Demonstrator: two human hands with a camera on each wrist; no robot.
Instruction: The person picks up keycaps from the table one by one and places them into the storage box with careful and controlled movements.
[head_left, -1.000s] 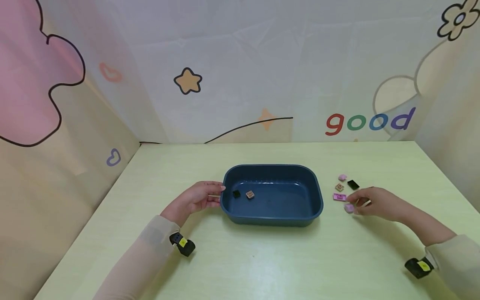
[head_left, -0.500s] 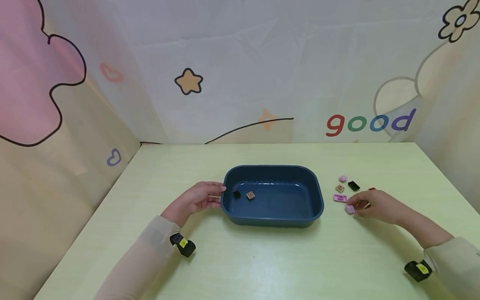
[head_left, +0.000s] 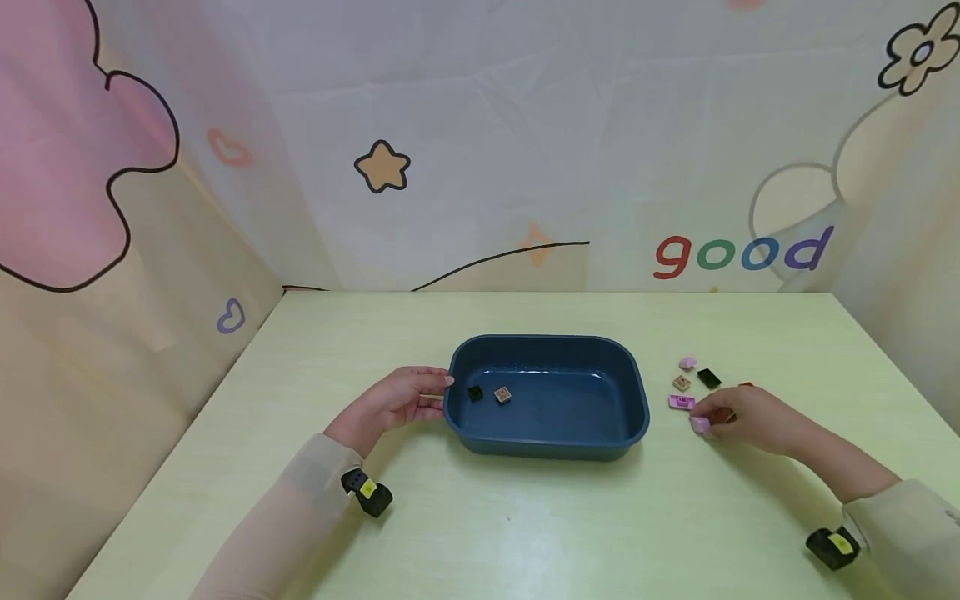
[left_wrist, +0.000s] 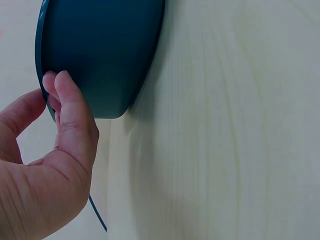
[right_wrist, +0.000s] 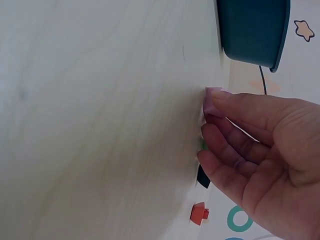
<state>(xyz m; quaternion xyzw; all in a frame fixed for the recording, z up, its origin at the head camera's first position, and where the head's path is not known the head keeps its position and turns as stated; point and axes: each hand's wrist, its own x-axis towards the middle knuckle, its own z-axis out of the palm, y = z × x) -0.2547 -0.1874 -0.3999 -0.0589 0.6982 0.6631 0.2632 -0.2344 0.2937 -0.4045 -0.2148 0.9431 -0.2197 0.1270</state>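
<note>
A dark blue plastic bin [head_left: 546, 451] stands mid-table, holding a small black piece [head_left: 476, 392] and a tan square piece [head_left: 502, 395] at its left end. My left hand [head_left: 397, 400] grips the bin's left end, thumb at the rim and fingers against the outer wall [left_wrist: 100, 60]. To the right of the bin, my right hand [head_left: 761, 419] pinches a light pink toy brick [right_wrist: 211, 102] between thumb and fingers, low at the tabletop. Right beside those fingertips lies a magenta printed tile [head_left: 682, 402].
Behind the right hand lie a small pink piece [head_left: 687, 363], a tan square [head_left: 681, 382] and a black rectangular piece [head_left: 708, 378]. A red piece [right_wrist: 199, 213] and a bit of green [right_wrist: 204, 145] show past the fingers in the right wrist view. A printed curtain [head_left: 480, 167] hangs behind the table.
The right fingers have closed in on the light pink brick, and the hand has shifted slightly left. The left hand keeps its hold on the bin. The head view has tilted slightly.
</note>
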